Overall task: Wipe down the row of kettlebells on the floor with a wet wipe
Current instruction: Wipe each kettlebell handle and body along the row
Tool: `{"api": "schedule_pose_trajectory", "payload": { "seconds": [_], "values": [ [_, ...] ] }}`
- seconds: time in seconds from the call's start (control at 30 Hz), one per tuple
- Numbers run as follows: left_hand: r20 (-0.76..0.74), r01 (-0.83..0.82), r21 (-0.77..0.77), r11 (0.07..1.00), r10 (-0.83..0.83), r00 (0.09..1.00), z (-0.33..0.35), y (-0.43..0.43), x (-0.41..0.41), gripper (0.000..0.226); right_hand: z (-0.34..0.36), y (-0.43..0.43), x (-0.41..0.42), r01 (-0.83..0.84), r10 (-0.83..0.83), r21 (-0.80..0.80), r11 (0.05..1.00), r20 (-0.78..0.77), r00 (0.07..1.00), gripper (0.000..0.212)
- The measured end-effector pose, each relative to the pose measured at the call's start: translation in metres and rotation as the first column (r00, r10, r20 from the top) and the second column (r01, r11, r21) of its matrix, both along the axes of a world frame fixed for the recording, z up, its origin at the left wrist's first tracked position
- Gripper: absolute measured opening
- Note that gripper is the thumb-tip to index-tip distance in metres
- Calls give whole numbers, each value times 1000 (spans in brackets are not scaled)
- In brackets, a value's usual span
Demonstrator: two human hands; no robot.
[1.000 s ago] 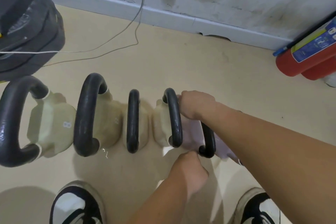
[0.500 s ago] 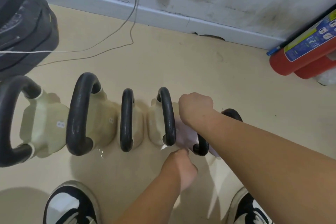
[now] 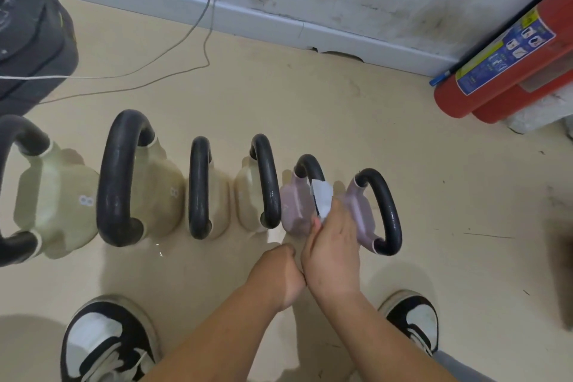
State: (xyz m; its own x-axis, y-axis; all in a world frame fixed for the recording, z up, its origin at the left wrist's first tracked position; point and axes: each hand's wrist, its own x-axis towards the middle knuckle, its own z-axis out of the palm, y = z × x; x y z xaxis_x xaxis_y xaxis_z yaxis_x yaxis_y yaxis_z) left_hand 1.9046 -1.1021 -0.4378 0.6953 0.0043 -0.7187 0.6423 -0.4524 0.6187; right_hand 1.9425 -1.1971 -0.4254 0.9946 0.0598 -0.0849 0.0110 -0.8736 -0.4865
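A row of several kettlebells with black handles stands on the beige floor. The left ones are cream, the two at the right are pale purple. My right hand holds a white wet wipe wrapped around the handle of the first purple kettlebell, near its lower half. The second purple kettlebell stands just right of that hand. My left hand is a closed fist low in front of the purple kettlebell, touching my right wrist; I cannot see anything in it.
Two red fire extinguishers lie against the wall at the right. A dark grey bag sits at the far left with thin cables trailing across the floor. My black-and-white shoes stand in front of the row.
My right hand has drawn back from the far end of the purple kettlebell's handle towards its near end, uncovering both purple kettlebells. The wipe now shows on the handle. The view shifted left.
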Motion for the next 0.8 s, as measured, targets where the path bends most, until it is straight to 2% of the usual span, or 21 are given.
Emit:
{"api": "schedule_pose_trajectory", "payload": {
  "seconds": [0.1,0.17,0.3,0.37,0.43,0.53,0.6,0.67,0.73,0.8],
  "values": [
    [-43,6,30,1000,-5,999,-3,2,-7,23,-11,-4,-18,59,-59,30,998,-7,998,35],
    [-66,-10,32,999,13,998,-4,3,-9,33,-14,-6,-28,103,-99,41,994,-85,991,26],
    [-77,-25,40,999,28,997,-2,4,-9,41,-20,-13,-30,69,-88,-114,991,-179,980,37],
    [-77,-43,29,999,46,996,-4,3,-9,42,-20,-12,-31,74,-113,-158,985,-250,962,35],
    [-81,-65,25,998,66,994,-5,2,-10,42,-18,-9,-33,89,-140,-157,984,-354,925,27],
    [-85,-78,11,997,79,993,-4,2,-9,40,-16,-9,-29,82,-132,-129,988,-454,881,26],
    [-83,-92,0,996,92,992,-1,3,-8,35,-17,-12,-25,-153,11,-198,968,-577,816,20],
    [-86,-102,-9,995,100,991,3,4,-9,28,-13,-15,-23,-318,94,-190,929,-710,698,25],
    [-94,-119,-34,992,116,989,5,6,-10,27,-4,-17,-23,-168,103,5,986,-806,584,18],
    [-91,-148,-70,986,142,986,5,8,-10,32,15,-17,-17,-12,107,116,993,-865,490,16]
  ]
}}
